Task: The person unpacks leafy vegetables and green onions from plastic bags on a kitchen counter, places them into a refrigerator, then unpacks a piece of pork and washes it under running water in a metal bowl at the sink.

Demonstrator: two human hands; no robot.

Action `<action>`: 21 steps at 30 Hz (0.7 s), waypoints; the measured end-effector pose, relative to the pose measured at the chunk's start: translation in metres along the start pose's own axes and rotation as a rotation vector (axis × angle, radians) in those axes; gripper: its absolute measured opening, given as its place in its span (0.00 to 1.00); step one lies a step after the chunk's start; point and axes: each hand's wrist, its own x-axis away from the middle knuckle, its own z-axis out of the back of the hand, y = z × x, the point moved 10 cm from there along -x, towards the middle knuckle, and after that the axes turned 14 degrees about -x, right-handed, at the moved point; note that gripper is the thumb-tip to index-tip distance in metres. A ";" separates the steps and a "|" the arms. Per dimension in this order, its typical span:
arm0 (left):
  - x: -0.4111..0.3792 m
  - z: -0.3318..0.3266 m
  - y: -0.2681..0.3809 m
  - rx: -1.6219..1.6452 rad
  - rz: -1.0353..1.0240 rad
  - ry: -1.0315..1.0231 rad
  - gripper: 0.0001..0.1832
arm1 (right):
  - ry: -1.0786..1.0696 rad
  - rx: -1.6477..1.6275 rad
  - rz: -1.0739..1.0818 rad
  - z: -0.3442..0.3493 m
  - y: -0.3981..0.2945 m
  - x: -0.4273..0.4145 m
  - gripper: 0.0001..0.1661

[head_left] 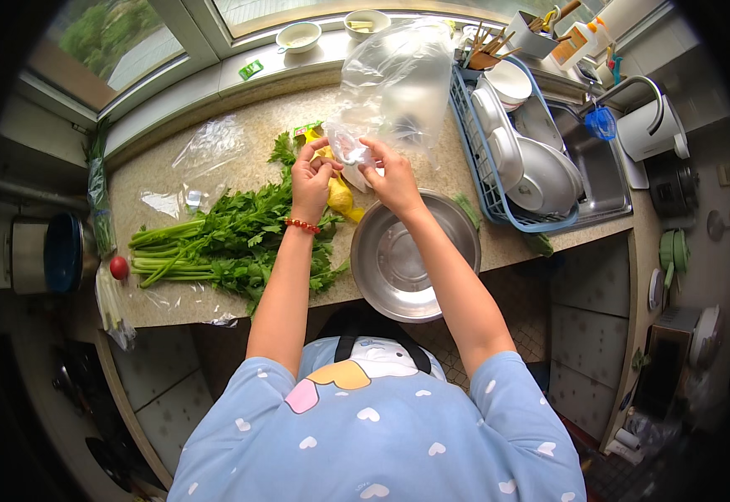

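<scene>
A clear plastic bag [396, 75] spreads over the counter ahead of me, its bunched, twisted neck between my hands. My right hand [390, 176] pinches that neck between thumb and fingers. From the other side, my left hand [312, 179], with a red bead bracelet at the wrist, has its fingertips at the same twist. Just behind my left hand lies a yellow package [341, 197], partly covered. Bunches of leafy celery [233, 241] lie to the left, stalks pointing left. Under my right forearm, a stainless steel bowl [396, 251] sits at the counter's front edge.
A blue dish rack [497, 216] with white dishes stands right, beside the sink [609, 182]. Two bowls, one a white bowl [299, 37], rest on the windowsill. Thin plastic film [211, 141] lies back left. Wrapped green onions [100, 201] and a red round item [118, 268] are far left.
</scene>
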 end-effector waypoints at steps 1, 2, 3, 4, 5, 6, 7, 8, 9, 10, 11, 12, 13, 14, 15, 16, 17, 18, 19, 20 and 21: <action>-0.004 -0.003 -0.004 -0.106 -0.013 -0.036 0.12 | 0.018 0.017 -0.009 0.002 0.005 -0.005 0.26; -0.006 -0.006 -0.007 -0.146 -0.037 -0.049 0.11 | 0.035 0.034 -0.018 0.005 0.009 -0.008 0.23; -0.007 -0.011 -0.007 -0.187 -0.059 -0.062 0.10 | 0.033 0.073 0.047 0.005 0.002 -0.011 0.20; -0.009 -0.015 -0.008 -0.228 -0.082 -0.075 0.10 | 0.030 0.111 0.112 0.005 -0.006 -0.013 0.17; -0.013 -0.009 -0.006 -0.357 -0.104 -0.030 0.08 | 0.027 0.148 0.177 0.006 -0.013 -0.015 0.15; -0.017 -0.003 -0.004 -0.482 -0.126 0.015 0.07 | 0.104 0.182 0.141 0.018 -0.009 -0.017 0.14; -0.020 0.003 -0.001 -0.608 -0.148 0.060 0.06 | 0.180 0.216 0.105 0.035 -0.003 -0.020 0.13; -0.020 0.022 0.004 -0.678 -0.140 0.238 0.06 | 0.256 0.249 0.070 0.053 0.003 -0.021 0.12; -0.026 0.052 -0.022 -0.519 0.021 0.315 0.07 | 0.306 0.208 0.007 0.069 0.015 -0.021 0.11; -0.024 0.066 -0.035 -0.421 0.109 0.363 0.07 | 0.362 0.170 -0.056 0.087 0.028 -0.020 0.11; -0.020 0.075 -0.050 -0.322 0.197 0.409 0.07 | 0.418 0.133 -0.119 0.100 0.042 -0.018 0.10; -0.018 0.073 -0.045 -0.367 0.182 0.401 0.07 | 0.378 0.159 -0.086 0.094 0.036 -0.018 0.12; -0.018 0.060 -0.044 -0.204 0.144 0.346 0.13 | 0.350 0.130 -0.050 0.086 0.031 -0.019 0.12; -0.021 0.045 -0.036 -0.267 0.074 0.267 0.17 | 0.322 0.102 -0.013 0.076 0.027 -0.022 0.12; -0.021 0.027 -0.017 -0.328 0.005 0.186 0.21 | 0.294 0.075 0.022 0.068 0.019 -0.023 0.13; -0.026 0.020 -0.008 -0.443 -0.123 0.198 0.19 | 0.205 -0.101 -0.132 0.057 0.034 -0.025 0.11; -0.035 0.021 -0.014 -0.479 -0.062 0.178 0.17 | 0.230 -0.263 -0.198 0.057 0.040 -0.026 0.10; -0.046 0.026 -0.019 -0.515 -0.003 0.160 0.16 | 0.253 -0.426 -0.260 0.057 0.045 -0.030 0.10; -0.052 0.025 -0.017 -0.552 0.056 0.139 0.15 | 0.277 -0.590 -0.323 0.057 0.049 -0.033 0.11; -0.055 0.032 -0.008 -0.379 0.042 0.248 0.15 | 0.302 -0.688 -0.280 0.063 0.043 -0.039 0.13; -0.060 0.034 -0.002 -0.082 0.102 0.285 0.14 | 0.310 -0.716 -0.266 0.065 0.039 -0.044 0.13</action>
